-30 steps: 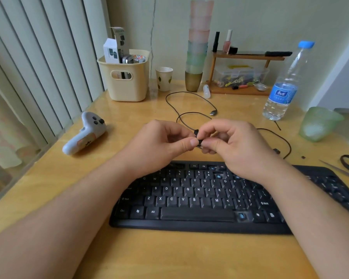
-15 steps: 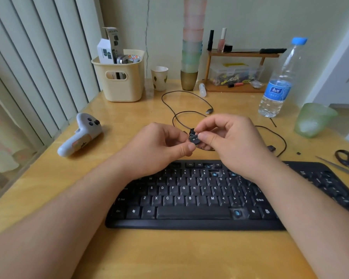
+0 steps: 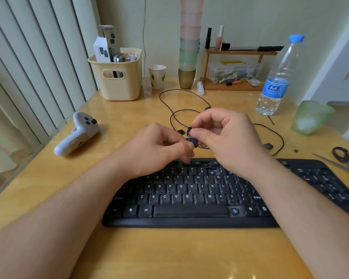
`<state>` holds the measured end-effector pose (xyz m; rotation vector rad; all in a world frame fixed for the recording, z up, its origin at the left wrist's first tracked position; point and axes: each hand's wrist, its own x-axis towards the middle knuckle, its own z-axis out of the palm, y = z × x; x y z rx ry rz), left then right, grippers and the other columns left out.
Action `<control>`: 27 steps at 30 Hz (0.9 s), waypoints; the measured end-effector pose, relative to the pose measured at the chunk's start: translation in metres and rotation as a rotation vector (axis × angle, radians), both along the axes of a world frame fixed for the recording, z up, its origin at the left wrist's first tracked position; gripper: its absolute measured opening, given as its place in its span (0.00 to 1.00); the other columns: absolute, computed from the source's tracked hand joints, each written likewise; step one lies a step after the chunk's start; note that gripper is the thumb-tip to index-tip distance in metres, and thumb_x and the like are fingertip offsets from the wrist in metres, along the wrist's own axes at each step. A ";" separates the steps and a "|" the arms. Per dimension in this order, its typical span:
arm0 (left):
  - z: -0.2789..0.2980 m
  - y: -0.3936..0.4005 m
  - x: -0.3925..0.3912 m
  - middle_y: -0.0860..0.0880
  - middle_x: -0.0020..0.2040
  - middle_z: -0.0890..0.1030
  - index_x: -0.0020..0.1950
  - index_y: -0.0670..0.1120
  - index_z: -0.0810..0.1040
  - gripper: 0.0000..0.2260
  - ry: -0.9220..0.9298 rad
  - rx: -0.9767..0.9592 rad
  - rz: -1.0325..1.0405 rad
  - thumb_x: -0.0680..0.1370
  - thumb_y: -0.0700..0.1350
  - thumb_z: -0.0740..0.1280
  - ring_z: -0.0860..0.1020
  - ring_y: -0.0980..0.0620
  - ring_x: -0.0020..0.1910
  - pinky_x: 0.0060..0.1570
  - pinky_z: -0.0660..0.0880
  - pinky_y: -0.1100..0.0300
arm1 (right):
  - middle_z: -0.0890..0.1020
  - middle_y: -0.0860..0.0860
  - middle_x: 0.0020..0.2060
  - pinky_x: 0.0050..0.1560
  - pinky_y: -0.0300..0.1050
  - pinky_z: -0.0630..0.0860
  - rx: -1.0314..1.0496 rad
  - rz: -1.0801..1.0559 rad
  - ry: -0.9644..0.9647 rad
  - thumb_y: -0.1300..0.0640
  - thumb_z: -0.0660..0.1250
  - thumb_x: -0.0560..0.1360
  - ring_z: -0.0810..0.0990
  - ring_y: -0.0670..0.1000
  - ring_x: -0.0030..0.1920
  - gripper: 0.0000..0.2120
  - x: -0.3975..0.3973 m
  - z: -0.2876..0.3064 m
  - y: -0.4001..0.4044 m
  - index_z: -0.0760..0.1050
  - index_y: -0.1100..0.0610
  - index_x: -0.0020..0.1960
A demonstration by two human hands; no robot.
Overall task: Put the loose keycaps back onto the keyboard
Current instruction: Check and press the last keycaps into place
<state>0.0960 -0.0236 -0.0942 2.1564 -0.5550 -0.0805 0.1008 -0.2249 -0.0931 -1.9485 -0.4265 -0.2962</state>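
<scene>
Pinching small black keycaps (image 3: 192, 140) between both sets of fingers, above the top rows of the keyboard (image 3: 189, 198). Left hand (image 3: 157, 147): thumb and forefinger curled onto a cap at the tips. Right hand (image 3: 228, 135): thumb and forefinger curled onto a cap too, a second dark piece showing just above it. How many caps are in the pinch, I cannot tell; my fingers cover most of them.

Keyboard sits square on the counter (image 3: 169, 254), near edge well back from the counter's front edge, bare wood between. Open sockets show blue: one right of the spacebar, a few under my right wrist in the number row. Right end of the keyboard is blurred and runs off frame.

Loose caps on the counter: one (image 3: 181, 131) just beyond my left knuckles, another (image 3: 268, 146) right of my right hand, inside the loop of black cable (image 3: 181, 91).

Left side: white controller (image 3: 77, 135) near the counter's left edge. Right side: scissors (image 3: 344, 158) beside the keyboard's far corner, partly cut off. Back edge: beige basket (image 3: 119, 81), water bottle (image 3: 278, 81).
</scene>
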 end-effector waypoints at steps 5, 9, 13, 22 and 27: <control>0.000 -0.001 0.001 0.55 0.40 0.87 0.42 0.52 0.88 0.13 -0.019 -0.025 0.002 0.83 0.50 0.68 0.82 0.59 0.42 0.51 0.76 0.54 | 0.87 0.46 0.41 0.50 0.52 0.85 -0.014 0.043 -0.006 0.62 0.75 0.77 0.86 0.48 0.43 0.10 -0.001 0.003 -0.001 0.84 0.46 0.47; 0.000 0.000 0.002 0.54 0.39 0.87 0.40 0.51 0.87 0.14 -0.025 -0.072 0.049 0.79 0.55 0.67 0.81 0.54 0.42 0.51 0.79 0.52 | 0.87 0.43 0.46 0.57 0.50 0.83 -0.125 0.113 0.003 0.61 0.78 0.74 0.86 0.45 0.49 0.13 -0.004 0.008 -0.009 0.85 0.43 0.50; -0.001 0.000 0.002 0.52 0.38 0.86 0.38 0.50 0.86 0.13 -0.037 -0.056 0.034 0.80 0.52 0.68 0.82 0.56 0.41 0.51 0.79 0.52 | 0.85 0.41 0.46 0.52 0.44 0.83 -0.320 0.080 -0.128 0.59 0.80 0.72 0.84 0.42 0.46 0.13 -0.007 0.010 -0.008 0.87 0.47 0.53; 0.001 0.002 0.003 0.55 0.40 0.86 0.42 0.54 0.85 0.11 -0.101 0.068 0.046 0.77 0.51 0.63 0.82 0.53 0.44 0.52 0.79 0.50 | 0.82 0.42 0.37 0.41 0.39 0.77 -0.484 0.035 -0.312 0.56 0.79 0.70 0.80 0.44 0.41 0.08 -0.008 0.012 -0.010 0.87 0.48 0.48; -0.002 0.005 0.004 0.56 0.39 0.85 0.42 0.55 0.85 0.09 -0.121 -0.033 0.091 0.82 0.50 0.69 0.77 0.58 0.35 0.38 0.72 0.63 | 0.81 0.42 0.37 0.41 0.42 0.78 -0.473 0.023 -0.322 0.56 0.78 0.70 0.80 0.45 0.39 0.08 -0.007 0.010 -0.012 0.87 0.48 0.48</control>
